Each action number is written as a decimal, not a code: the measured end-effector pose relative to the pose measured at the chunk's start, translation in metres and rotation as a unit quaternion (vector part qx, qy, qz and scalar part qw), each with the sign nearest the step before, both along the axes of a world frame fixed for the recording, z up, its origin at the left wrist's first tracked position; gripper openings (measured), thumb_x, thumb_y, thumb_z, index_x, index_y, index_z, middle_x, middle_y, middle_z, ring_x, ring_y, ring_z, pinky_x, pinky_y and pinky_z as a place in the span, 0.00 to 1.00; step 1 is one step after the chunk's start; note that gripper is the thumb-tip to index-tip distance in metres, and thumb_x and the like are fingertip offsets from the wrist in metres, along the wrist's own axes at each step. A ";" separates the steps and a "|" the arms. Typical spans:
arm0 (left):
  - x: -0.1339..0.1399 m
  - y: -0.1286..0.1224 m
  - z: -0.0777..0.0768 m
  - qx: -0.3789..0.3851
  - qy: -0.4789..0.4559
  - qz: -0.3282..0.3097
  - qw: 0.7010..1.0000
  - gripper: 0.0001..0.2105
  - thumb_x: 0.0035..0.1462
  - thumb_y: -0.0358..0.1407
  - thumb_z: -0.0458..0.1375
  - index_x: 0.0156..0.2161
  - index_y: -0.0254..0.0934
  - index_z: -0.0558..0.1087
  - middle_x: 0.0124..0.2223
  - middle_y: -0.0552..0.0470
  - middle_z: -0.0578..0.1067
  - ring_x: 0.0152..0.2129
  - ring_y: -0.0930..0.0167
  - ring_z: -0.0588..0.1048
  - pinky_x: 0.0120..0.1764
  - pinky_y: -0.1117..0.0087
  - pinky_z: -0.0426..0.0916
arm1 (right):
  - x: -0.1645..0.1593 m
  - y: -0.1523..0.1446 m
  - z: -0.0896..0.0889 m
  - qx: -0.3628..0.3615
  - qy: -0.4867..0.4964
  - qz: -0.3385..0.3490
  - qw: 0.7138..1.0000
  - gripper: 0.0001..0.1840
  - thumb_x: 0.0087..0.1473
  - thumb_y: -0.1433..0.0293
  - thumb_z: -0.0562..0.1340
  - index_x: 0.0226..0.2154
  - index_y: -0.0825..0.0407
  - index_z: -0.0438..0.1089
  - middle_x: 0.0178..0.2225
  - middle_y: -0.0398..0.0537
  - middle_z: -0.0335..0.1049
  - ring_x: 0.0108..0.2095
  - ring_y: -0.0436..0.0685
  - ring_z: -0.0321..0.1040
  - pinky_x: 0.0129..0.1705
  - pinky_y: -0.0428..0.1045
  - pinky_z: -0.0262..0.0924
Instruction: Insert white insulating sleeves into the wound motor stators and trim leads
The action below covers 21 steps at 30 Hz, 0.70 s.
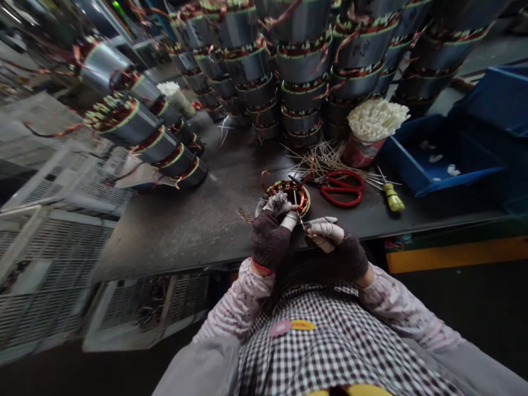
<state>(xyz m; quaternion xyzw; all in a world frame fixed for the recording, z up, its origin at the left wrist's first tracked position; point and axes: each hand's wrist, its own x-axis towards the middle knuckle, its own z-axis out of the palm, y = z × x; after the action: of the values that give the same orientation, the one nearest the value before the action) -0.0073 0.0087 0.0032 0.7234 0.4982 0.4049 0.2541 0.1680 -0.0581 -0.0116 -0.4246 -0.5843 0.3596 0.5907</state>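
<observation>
A motor stator with copper windings [305, 201] sits on the dark table in front of me. My left hand [272, 231], in a dark glove with taped fingertips, is closed over the stator's near left rim and grips it. Just right of the stator, my right hand [334, 236] is closed in a pinch, its fingers wrapped in pale tape. A thin strand runs from the stator's rim toward these fingers; what they hold is too small to make out. Red-handled scissors [342, 188] lie right beside the stator, with their blades toward it.
Tall stacks of stators [303, 66] line the back, and a leaning stack [157, 140] stands at left. Loose thin sticks [317, 157] lie near a cup of white sticks [365, 143]. A yellow-handled screwdriver [393, 198] and blue bin [424, 184] are right; white crates [53, 275] are left.
</observation>
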 end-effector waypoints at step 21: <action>-0.009 -0.003 0.013 0.041 -0.030 -0.058 0.997 0.06 0.66 0.41 0.65 0.41 0.43 0.83 0.43 0.51 0.86 0.46 0.63 0.82 0.64 0.50 0.73 | 0.000 0.031 0.038 0.070 -0.275 -0.075 0.956 0.11 0.67 0.67 0.64 0.46 0.46 0.82 0.46 0.53 0.83 0.48 0.63 0.80 0.51 0.58 0.76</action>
<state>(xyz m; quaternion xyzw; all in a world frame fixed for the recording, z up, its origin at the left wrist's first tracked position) -0.0160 0.0053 0.0166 0.7483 0.4304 0.4314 0.2621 0.1681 -0.0275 0.0259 -0.5076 -0.7142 0.1414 0.4607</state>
